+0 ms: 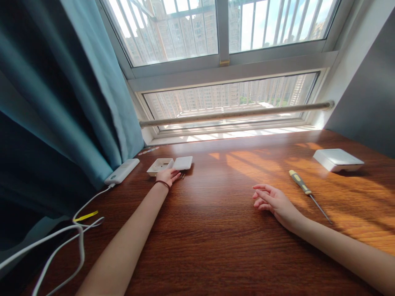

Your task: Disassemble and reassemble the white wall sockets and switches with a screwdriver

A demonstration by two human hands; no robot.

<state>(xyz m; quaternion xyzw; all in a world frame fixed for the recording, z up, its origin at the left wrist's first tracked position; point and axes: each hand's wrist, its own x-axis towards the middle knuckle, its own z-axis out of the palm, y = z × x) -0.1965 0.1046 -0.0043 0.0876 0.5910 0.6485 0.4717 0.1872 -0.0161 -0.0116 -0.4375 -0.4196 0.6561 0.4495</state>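
Note:
My left hand (166, 176), with a dark band at the wrist, reaches to the back left of the wooden table. Its fingers are stretched out beside a shallow white open box (152, 169) and a flat white cover (184, 163); whether they touch either one I cannot tell. A few small screws (183, 176) lie just by the fingertips. My right hand (274, 202) hovers or rests over the table's right half, fingers loosely apart and holding nothing. To its right lies a screwdriver (298, 181) with a grey and yellow handle, its shaft pointing toward me.
A second white box (339, 159) sits at the back right. On the left, a white power strip or power bank (122, 171) trails a white cable (80, 238) with a yellow tie (87, 216). A blue curtain (101, 94) hangs beside it. A window with a rail (234, 116) borders the table's far edge.

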